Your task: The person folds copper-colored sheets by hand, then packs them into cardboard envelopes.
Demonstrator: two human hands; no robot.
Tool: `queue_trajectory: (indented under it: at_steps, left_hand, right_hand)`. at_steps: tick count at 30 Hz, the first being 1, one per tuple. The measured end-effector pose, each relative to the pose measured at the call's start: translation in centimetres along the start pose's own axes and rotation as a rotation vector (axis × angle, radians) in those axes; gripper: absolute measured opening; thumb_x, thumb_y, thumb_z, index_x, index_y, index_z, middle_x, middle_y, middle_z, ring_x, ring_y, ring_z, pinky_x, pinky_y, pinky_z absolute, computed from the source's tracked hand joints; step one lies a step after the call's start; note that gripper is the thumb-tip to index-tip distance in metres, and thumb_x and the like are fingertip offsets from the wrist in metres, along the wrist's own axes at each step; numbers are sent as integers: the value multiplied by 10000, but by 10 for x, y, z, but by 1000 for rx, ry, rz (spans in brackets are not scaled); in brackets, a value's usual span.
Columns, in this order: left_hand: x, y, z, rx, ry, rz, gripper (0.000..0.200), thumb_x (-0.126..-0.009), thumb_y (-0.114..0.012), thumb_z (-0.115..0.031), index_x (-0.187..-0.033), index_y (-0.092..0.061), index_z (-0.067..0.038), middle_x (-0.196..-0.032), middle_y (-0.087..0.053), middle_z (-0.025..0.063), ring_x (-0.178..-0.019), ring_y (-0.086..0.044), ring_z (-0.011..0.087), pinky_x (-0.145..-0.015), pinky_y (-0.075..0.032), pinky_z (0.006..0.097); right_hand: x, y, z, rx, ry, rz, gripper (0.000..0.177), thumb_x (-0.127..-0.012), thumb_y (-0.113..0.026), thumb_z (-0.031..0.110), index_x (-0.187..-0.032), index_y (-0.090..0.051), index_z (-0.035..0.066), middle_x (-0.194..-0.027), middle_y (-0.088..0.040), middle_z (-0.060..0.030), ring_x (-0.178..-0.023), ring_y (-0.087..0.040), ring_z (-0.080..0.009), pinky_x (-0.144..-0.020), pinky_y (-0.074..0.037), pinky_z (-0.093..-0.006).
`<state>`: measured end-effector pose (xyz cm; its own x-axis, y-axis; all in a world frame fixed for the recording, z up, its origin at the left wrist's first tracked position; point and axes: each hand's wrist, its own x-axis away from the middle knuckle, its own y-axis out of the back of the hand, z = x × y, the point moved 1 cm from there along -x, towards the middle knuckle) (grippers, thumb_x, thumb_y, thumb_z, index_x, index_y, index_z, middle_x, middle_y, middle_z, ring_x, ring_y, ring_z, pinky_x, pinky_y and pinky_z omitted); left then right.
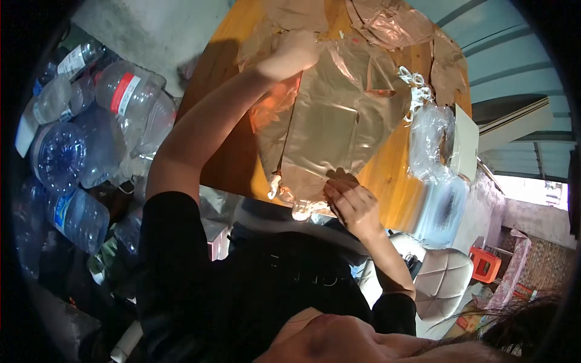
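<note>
A shiny bronze-brown plastic sheet (324, 133) with square fold creases is spread over a wooden table (387, 193). My left hand (295, 51) reaches across to its far edge. That hand is curled like a fist against the plastic, and its fingertips are hidden. My right hand (356, 209) is at the near edge of the sheet, its bent fingers gripping the border by the table's front edge. Crumpled shiny plastic hangs over the edge beside it. More of the same brown film (390, 24) lies at the far end.
White cords (416, 88) and a clear plastic bundle (431, 142) lie along the table's right side. Large empty plastic bottles (124, 91) are heaped at left. A cushioned white chair (445, 281) stands at lower right, with an orange stool (484, 264) beyond.
</note>
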<state>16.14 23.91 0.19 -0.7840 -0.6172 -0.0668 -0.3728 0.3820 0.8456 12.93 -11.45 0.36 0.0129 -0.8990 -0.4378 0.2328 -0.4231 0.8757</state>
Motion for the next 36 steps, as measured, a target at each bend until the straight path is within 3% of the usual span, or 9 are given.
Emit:
queue_trajectory:
  at_steps: [2, 4, 6, 14, 19, 21, 24, 32, 36]
  left_hand:
    - [34, 7, -11, 37, -250, -311, 281, -872, -621, -239, -1044, -667, -22, -967, -682, 208, -875, -678, 356, -770, -521, 489]
    - [72, 30, -24, 0, -294, -141, 251, -895, -624, -225, -1057, -655, -37, -1007, -652, 190, -888, -664, 342, -768, -521, 472]
    - [117, 32, -17, 125, -491, -278, 178, -886, -638, -182, -989, -651, -37, -923, -643, 165, -848, -649, 339, -745, -519, 439]
    - [268, 52, -9, 175, -170, 109, 116, -881, -658, -165, -889, -687, -53, -752, -652, 117, -677, -636, 296, -624, -500, 400]
    - [288, 33, 1, 479, 104, 302, 207, -898, -666, -223, -962, -725, -35, -658, -655, 74, -539, -579, 142, -532, -461, 316]
    - [279, 35, -3, 682, 434, 557, 257, -919, -655, -275, -985, -728, -38, -623, -633, 34, -518, -528, 65, -490, -423, 258]
    - [268, 39, -12, 684, 582, 664, 297, -925, -650, -300, -978, -721, -17, -620, -627, 21, -481, -517, 70, -452, -398, 234]
    - [265, 22, -9, 759, 583, 664, 295, -910, -664, -265, -951, -690, 26, -621, -624, 36, -482, -522, 73, -446, -410, 227]
    - [267, 32, -10, 721, 585, 691, 266, -905, -670, -241, -909, -674, 25, -627, -625, 40, -492, -528, 73, -450, -416, 223]
  right_hand:
    - [0, -1, -1, 2, -5, 7, 318, -712, -762, 43, -1025, -703, 43, -1048, -700, -75, -911, -683, -221, -750, -550, -313]
    - [-1, -1, -1, 16, 0, -7, 280, -744, -708, 62, -1022, -690, 29, -1069, -684, -72, -928, -657, -216, -765, -545, -315]
    - [1, 0, -1, 11, -6, 4, 279, -745, -708, 61, -1022, -691, 30, -1077, -684, -73, -934, -657, -218, -773, -545, -317]
    - [-1, 2, 1, 28, -18, 16, 325, -703, -764, 20, -1021, -700, 41, -1069, -697, -78, -972, -675, -232, -809, -539, -314]
    - [-2, 0, 1, 32, -16, 19, 284, -728, -733, 60, -1008, -697, 32, -1110, -690, -85, -1007, -660, -233, -830, -541, -330]
    - [-3, 0, 1, 28, -15, 18, 275, -732, -733, 60, -1003, -700, 34, -1113, -690, -85, -1008, -660, -233, -841, -537, -327]
    - [-3, 1, 1, 22, -18, 16, 260, -739, -734, 60, -997, -704, 36, -1117, -689, -85, -1009, -661, -231, -858, -529, -323]
    - [2, 4, 2, -2, -37, 6, 325, -704, -767, 16, -1022, -703, 36, -1098, -695, -88, -1006, -670, -242, -863, -535, -338]
    - [-3, 26, 13, -117, -76, 177, 347, -780, -704, 69, -1127, -686, 52, -1216, -648, -100, -1134, -614, -249, -1010, -463, -388]
